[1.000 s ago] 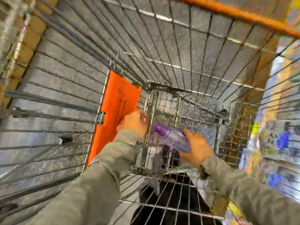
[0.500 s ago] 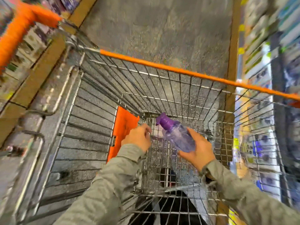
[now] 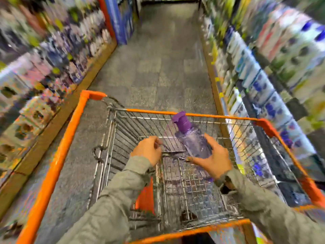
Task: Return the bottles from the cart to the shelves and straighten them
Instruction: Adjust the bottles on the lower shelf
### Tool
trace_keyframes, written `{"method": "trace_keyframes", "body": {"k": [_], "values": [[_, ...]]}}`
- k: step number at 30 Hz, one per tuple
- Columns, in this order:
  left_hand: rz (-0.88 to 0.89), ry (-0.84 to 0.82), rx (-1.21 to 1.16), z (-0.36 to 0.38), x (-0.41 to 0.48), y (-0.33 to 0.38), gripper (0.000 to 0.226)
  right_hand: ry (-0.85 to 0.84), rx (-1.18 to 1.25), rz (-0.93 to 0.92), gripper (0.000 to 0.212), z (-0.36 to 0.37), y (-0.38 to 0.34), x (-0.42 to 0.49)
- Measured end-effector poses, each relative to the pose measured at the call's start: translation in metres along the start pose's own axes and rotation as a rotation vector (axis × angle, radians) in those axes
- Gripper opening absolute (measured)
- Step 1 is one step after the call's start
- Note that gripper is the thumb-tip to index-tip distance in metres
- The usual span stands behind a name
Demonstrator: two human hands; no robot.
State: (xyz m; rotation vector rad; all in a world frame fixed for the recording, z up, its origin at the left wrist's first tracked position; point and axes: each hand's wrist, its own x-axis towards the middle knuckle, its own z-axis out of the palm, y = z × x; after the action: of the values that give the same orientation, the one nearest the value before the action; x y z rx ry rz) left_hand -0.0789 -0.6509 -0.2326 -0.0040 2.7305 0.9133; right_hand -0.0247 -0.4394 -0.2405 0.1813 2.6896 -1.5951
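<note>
- Grey-green sleeves (image 3: 114, 208) reach forward over the near end of a wire cart (image 3: 52, 164) with an orange rim.
- An orange flap (image 3: 144, 196) hangs inside the cart, below the left wrist.
- The left hand (image 3: 147, 152) has its fingers curled over the top wire of the wire panel (image 3: 175, 173) inside the cart.
- The hands are apart. The right hand (image 3: 212, 162) grips the bottle (image 3: 193, 143), thumb under its base and fingers up its right side.
- The bottle is clear purple with a purple cap. It is held above the basket, just right of the left hand, tilted with its cap away and leftward.
- Beyond the hands lies the grey aisle floor (image 3: 158, 67).
- Shelves (image 3: 263, 67) of blurred goods line both sides.
</note>
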Motion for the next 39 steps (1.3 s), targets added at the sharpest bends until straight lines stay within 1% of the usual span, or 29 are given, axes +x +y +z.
{"method": "trace_keyframes", "body": {"k": [2,4,11,15,17,21,23,26,27,30,31,34,36,39], "values": [[0.061,0.002,0.020,-0.008,-0.010,0.016,0.016,0.030,0.022,-0.018,0.093,-0.011,-0.018,-0.018],[0.125,-0.008,0.016,-0.015,-0.020,0.037,0.013,0.093,0.053,-0.030,0.092,-0.025,-0.032,-0.037],[0.391,-0.061,0.049,-0.026,-0.046,0.122,0.015,0.361,0.058,-0.090,0.073,-0.076,-0.061,-0.102],[0.526,-0.102,0.089,-0.009,-0.070,0.167,0.014,0.525,0.044,-0.087,0.080,-0.116,-0.063,-0.146],[0.596,-0.127,0.085,-0.001,-0.084,0.191,0.012,0.567,0.035,-0.059,0.081,-0.137,-0.063,-0.170],[0.718,-0.181,0.082,0.017,-0.119,0.239,0.020,0.710,0.008,-0.032,0.084,-0.173,-0.065,-0.217],[0.771,-0.209,0.091,0.029,-0.140,0.262,0.017,0.789,-0.005,-0.015,0.085,-0.189,-0.067,-0.245],[0.873,-0.273,0.082,0.051,-0.172,0.292,0.012,0.897,0.004,-0.004,0.075,-0.212,-0.062,-0.288],[0.925,-0.293,0.078,0.066,-0.192,0.307,0.014,0.942,-0.012,0.009,0.076,-0.223,-0.059,-0.314],[0.979,-0.296,0.080,0.085,-0.220,0.324,0.018,0.978,-0.053,0.032,0.088,-0.238,-0.052,-0.347],[0.999,-0.308,0.081,0.098,-0.237,0.330,0.017,1.002,-0.047,0.040,0.087,-0.243,-0.049,-0.368],[1.040,-0.365,0.130,0.129,-0.296,0.344,0.013,1.086,-0.007,0.077,0.070,-0.255,-0.038,-0.433],[1.072,-0.422,0.164,0.145,-0.337,0.353,0.011,1.120,0.011,0.090,0.067,-0.262,-0.034,-0.477],[1.120,-0.477,0.185,0.166,-0.393,0.367,0.014,1.160,0.010,0.107,0.066,-0.271,-0.025,-0.539]]}}
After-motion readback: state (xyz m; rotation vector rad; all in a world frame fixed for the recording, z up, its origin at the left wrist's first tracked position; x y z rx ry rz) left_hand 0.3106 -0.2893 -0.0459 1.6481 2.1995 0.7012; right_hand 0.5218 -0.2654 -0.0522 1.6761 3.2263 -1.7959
